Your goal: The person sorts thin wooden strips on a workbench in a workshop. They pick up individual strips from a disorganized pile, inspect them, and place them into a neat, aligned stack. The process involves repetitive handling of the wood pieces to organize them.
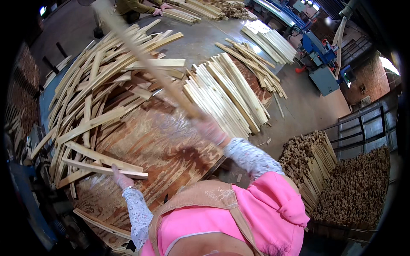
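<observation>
Wooden slats cover most of the plywood counter (162, 141): a loose, crisscrossed heap (98, 89) on the left and a tidier, aligned stack (226, 94) on the right. The right hand (209, 128), gloved and blurred with motion, has its fingers closed round the near end of a long slat (141, 55) that angles up and away over the heap. The left hand (121, 179) rests with fingers curled on a short slat (104, 169) lying flat at the heap's near edge; whether it is gripped or merely pressed down I cannot tell. Judging from the swing, the long slat's far end could clip the heap and scatter pieces, or reach towards the other person (136, 6) bent over more stacks at the counter's far side. A loose grip at that speed might also let it slip. Beyond the counter lies a concrete floor (307, 106), a blue machine (320, 59), further slat piles, and two stacks of short wood blocks (341, 183) low on the right beside a metal railing and brick wall.
</observation>
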Action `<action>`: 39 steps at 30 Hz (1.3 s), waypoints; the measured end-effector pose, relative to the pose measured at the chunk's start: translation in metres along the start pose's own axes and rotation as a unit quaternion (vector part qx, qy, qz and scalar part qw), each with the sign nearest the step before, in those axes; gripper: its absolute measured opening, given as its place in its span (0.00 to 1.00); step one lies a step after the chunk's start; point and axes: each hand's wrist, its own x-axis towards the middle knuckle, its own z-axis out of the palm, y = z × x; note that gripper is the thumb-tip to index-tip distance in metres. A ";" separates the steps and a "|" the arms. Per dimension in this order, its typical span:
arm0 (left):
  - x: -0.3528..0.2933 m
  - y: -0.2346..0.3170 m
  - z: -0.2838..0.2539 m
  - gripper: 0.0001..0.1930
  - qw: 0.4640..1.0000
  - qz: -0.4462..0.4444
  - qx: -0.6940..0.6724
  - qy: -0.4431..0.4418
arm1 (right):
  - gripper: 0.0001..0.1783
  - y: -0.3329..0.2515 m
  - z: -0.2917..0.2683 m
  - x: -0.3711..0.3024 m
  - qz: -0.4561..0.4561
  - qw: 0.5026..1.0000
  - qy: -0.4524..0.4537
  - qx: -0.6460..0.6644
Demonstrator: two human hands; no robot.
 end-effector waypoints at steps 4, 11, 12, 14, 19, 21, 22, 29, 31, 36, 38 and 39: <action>-0.010 -0.001 0.010 0.42 0.998 0.011 0.054 0.012 | 0.33 0.033 -0.208 0.031 0.006 0.914 0.278 -0.296; -0.018 -0.025 0.015 0.37 0.999 -0.037 0.012 0.020 | 0.30 0.110 -0.266 0.051 -0.050 0.928 0.253 -0.270; -0.029 -0.026 0.014 0.36 0.999 -0.033 -0.007 0.021 | 0.31 0.113 -0.222 0.048 -0.003 0.970 0.169 -0.177; -0.041 -0.049 -0.009 0.34 0.996 0.018 0.054 -0.071 | 0.37 0.116 -0.126 0.035 0.036 0.981 -0.033 -0.188; -0.164 -0.088 0.063 0.34 0.996 -0.073 -0.032 -0.036 | 0.36 0.101 0.066 -0.018 0.125 0.927 -0.352 -0.031; -0.184 -0.124 0.053 0.32 0.984 -0.121 0.029 -0.126 | 0.36 0.110 0.120 -0.034 0.128 0.901 -0.411 -0.056; -0.203 -0.131 0.064 0.31 0.985 -0.113 0.090 -0.094 | 0.36 0.123 0.137 -0.040 0.134 0.896 -0.416 -0.081; -0.222 -0.108 0.038 0.38 0.909 -0.224 0.256 -0.240 | 0.39 0.122 0.111 -0.068 0.193 0.847 -0.495 -0.038; -0.211 -0.116 0.043 0.38 0.879 -0.191 0.312 -0.306 | 0.42 0.111 0.101 -0.070 0.208 0.859 -0.468 -0.005; -0.181 -0.067 0.059 0.35 0.987 -0.062 -0.123 -0.080 | 0.45 0.136 0.065 -0.098 0.115 0.907 -0.406 -0.007; -0.137 -0.036 0.050 0.41 0.982 -0.048 -0.171 -0.065 | 0.47 0.127 0.044 -0.106 0.139 0.899 -0.413 -0.039; -0.121 -0.024 0.048 0.41 0.974 -0.095 -0.195 -0.069 | 0.46 0.127 0.035 -0.111 0.144 0.896 -0.420 -0.026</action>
